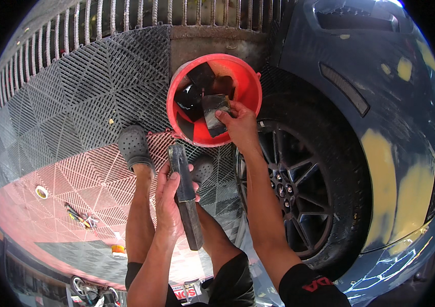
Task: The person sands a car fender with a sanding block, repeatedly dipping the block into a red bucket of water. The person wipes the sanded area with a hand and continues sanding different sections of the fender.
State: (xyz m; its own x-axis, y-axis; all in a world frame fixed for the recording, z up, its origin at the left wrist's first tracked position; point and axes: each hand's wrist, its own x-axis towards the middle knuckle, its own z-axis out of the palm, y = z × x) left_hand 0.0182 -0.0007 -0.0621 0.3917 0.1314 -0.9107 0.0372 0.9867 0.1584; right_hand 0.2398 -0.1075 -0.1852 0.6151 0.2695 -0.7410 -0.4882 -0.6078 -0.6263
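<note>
My left hand (167,207) is closed around a long dark sanding block (191,225), its upper half covered by a blackish sheet that looks like sandpaper. My right hand (242,128) pinches a separate wet-looking piece of dark sandpaper (214,108) between thumb and fingers. That piece hangs tilted over the mouth of a red bucket (254,92). Inside the bucket lie several dark sheets (201,75), some of them glossy with water. The lower end of the block points back toward my legs, and its top end stays apart from the bucket.
Right of the bucket stands a car wheel (325,153) under a grey body panel with tan filler patches (378,179). A bar grate (141,13) runs along the far side. On the tiled floor (89,107) lie a tape roll (41,192) and hand tools (80,217).
</note>
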